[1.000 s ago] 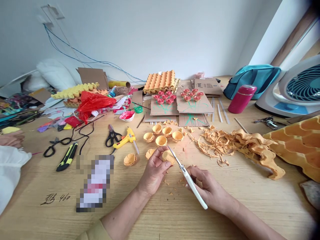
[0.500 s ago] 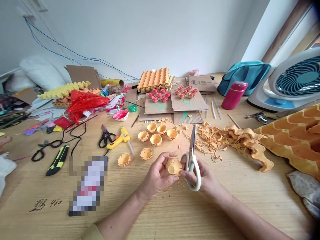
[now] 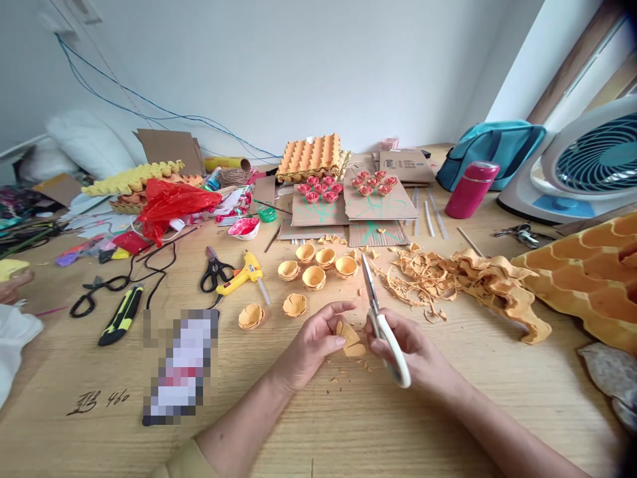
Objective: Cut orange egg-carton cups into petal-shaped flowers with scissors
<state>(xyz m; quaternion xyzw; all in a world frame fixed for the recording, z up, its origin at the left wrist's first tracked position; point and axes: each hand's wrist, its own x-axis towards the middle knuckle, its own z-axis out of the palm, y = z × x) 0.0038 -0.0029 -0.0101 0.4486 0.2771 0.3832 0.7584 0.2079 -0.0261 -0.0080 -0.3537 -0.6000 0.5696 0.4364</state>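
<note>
My left hand pinches a tan egg-carton cup with slits cut into its side, held above the table. Beside it, my right hand grips a pair of white-handled scissors, blades pointing away from me and apart from the cup. Small trimmings lie on the wood beneath my hands. Just beyond are several petal-edged cups, some nested together, with a single cup and another stack nearer me.
On the left lie a yellow glue gun, black scissors and a utility knife. Carton scraps and a large egg tray sit right. Red paper flowers rest on cardboard behind. Another person's hand shows at the far left.
The cup has turned and tilted in my left hand, its cut petals now showing. My right hand has drawn the scissors slightly away from it. The view has shifted a little.
</note>
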